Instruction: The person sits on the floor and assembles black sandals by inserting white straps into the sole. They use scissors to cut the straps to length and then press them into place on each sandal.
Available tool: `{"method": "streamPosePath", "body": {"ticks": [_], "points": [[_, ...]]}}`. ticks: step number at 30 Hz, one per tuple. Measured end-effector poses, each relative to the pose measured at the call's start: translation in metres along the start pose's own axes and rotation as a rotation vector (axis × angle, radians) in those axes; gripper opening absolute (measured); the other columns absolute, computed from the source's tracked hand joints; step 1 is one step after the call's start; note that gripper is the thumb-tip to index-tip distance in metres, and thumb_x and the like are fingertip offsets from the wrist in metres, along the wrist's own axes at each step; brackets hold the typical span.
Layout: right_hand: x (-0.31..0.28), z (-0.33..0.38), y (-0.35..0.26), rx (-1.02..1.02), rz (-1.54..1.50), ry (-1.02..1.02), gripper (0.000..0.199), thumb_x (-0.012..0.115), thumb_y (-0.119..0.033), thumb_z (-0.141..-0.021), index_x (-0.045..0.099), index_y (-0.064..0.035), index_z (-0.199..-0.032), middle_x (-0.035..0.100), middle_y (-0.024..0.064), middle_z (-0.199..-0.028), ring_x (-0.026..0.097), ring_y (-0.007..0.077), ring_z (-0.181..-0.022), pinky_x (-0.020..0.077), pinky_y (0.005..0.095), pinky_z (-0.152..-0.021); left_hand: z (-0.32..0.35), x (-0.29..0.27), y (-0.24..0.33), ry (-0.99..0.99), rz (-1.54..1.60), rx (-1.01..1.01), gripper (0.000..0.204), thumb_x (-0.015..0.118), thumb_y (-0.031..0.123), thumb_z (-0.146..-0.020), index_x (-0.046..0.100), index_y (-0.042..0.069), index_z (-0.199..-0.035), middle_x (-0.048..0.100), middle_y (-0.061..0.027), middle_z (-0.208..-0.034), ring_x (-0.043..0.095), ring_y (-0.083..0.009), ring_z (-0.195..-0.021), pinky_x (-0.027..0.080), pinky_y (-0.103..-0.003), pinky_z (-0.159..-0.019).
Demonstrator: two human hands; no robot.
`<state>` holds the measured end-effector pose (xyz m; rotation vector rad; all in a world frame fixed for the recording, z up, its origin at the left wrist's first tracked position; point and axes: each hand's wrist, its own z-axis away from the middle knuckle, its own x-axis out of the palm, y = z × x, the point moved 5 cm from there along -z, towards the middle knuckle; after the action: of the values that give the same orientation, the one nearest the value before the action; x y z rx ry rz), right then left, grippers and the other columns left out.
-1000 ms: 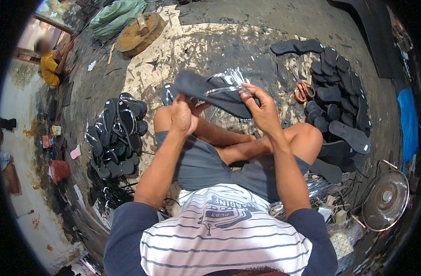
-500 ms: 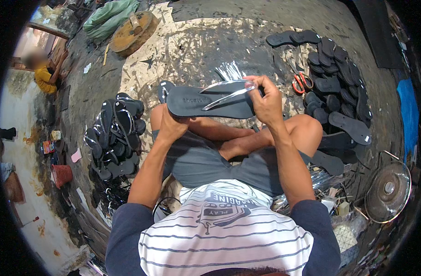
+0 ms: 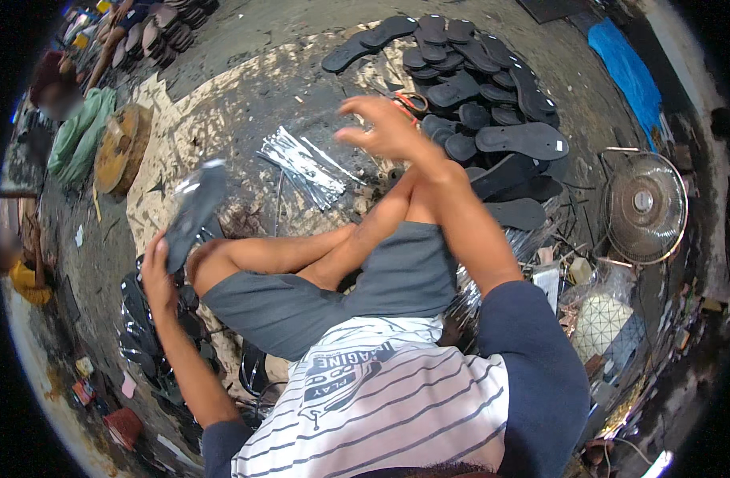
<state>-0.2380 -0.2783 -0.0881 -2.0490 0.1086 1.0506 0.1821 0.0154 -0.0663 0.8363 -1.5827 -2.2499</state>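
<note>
My left hand point(image 3: 156, 275) grips a black flip-flop point(image 3: 196, 213) by its near end, out at the left beside my knee. The flip-flop is tilted, and motion smears it, so its silver straps show only as a bright glint. My right hand point(image 3: 385, 131) is open and raised above the floor, its fingers apart with nothing in them. Close to it on the floor lies a bundle of silver straps point(image 3: 301, 163). Red-handled scissors point(image 3: 413, 102) lie partly hidden behind that hand. Under my left forearm sits a pile of black flip-flops point(image 3: 134, 319) with silver straps.
A large pile of black sandal soles point(image 3: 496, 92) curves along the right. Beyond it stand a round fan point(image 3: 645, 203) and a blue sheet point(image 3: 626, 72). At the far left are a round wooden block point(image 3: 124, 151), a green sack point(image 3: 82, 139) and other people.
My left hand has carried the flip-flop from in front of me out to the left. My right hand has let go of its strap and opened. The view has turned to the right.
</note>
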Motion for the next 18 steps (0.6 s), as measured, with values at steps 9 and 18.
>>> {"method": "streamPosePath", "body": {"ticks": [9, 18], "points": [[-0.121, 0.160, 0.173, 0.272, 1.208, -0.342, 0.035, 0.068, -0.012, -0.085, 0.064, -0.0093, -0.120, 0.068, 0.0141, -0.120, 0.064, 0.0364, -0.112, 0.0374, 0.0503, -0.110, 0.047, -0.235, -0.114, 0.461, -0.861, 0.171, 0.032, 0.064, 0.023, -0.100, 0.069, -0.001, -0.122, 0.067, -0.0196, -0.123, 0.063, -0.0313, -0.116, 0.046, -0.040, -0.103], [0.034, 0.013, -0.118, -0.465, -0.077, -0.101, 0.030, 0.064, -0.005, -0.081, 0.068, -0.0160, -0.108, 0.069, 0.0029, -0.125, 0.062, 0.0251, -0.124, 0.0396, 0.0517, -0.110, -0.001, 0.124, 0.018, -0.287, 0.496, -0.224, 0.074, 0.061, 0.049, -0.099, 0.034, 0.010, -0.156, 0.047, -0.0179, -0.150, 0.057, -0.0294, -0.122, 0.049, -0.043, -0.100]]}}
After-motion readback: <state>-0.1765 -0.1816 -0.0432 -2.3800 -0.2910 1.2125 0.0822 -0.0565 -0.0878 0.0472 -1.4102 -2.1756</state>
